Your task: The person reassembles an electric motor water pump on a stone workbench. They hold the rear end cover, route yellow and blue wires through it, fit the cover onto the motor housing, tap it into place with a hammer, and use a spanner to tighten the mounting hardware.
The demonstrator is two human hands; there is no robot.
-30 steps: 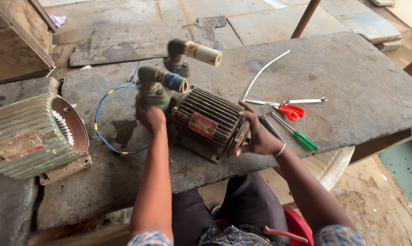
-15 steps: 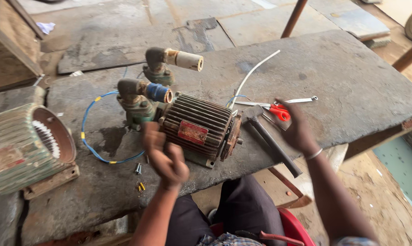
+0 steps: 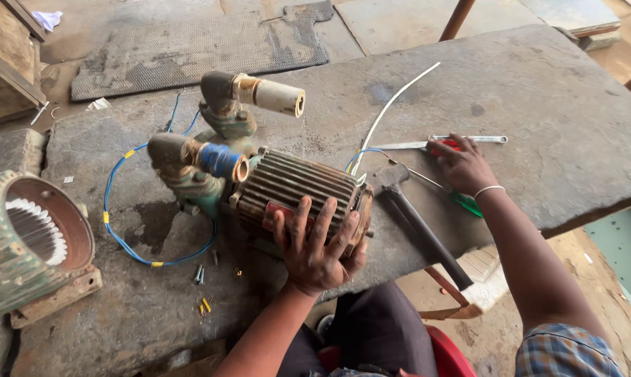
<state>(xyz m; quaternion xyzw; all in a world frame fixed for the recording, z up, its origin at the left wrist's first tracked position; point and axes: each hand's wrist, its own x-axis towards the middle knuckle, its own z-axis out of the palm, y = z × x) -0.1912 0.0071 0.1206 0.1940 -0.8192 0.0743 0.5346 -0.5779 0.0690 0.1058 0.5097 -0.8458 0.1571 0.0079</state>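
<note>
the ribbed, dark metal pump motor with a red plate on its side (image 3: pixel 298 192) lies on its side on the rough grey stone slab (image 3: pixel 538 91), near the slab's front edge. the left hand (image 3: pixel 314 244) rests flat on the motor's ribbed casing, fingers spread wide and laid over the ribs, palm at the lower edge; it presses on the casing rather than closing around it.

at the motor's left end sits the green cast pump head (image 3: pixel 204 185), with a blue-collared pipe stub (image 3: pixel 221 160) pointing to the right and a cream plastic pipe stub (image 3: pixel 273 94) above it. a blue wire with yellow bands (image 3: pixel 130 248) loops on the slab to the left of the pump head.

the right hand (image 3: pixel 462 164) lies well to the right of the motor, fingers curled down onto red-handled scissors (image 3: pixel 442 144); whether they grip them cannot be told. a green-handled screwdriver (image 3: pixel 469 204) shows just below that hand. a dark-handled hammer (image 3: pixel 416 223) lies between motor and hand, its head near the motor's right end. a white wire (image 3: pixel 392 105) runs from the motor toward the far side.

a second open ribbed green motor housing (image 3: pixel 22 244) stands at the slab's left end.
</note>
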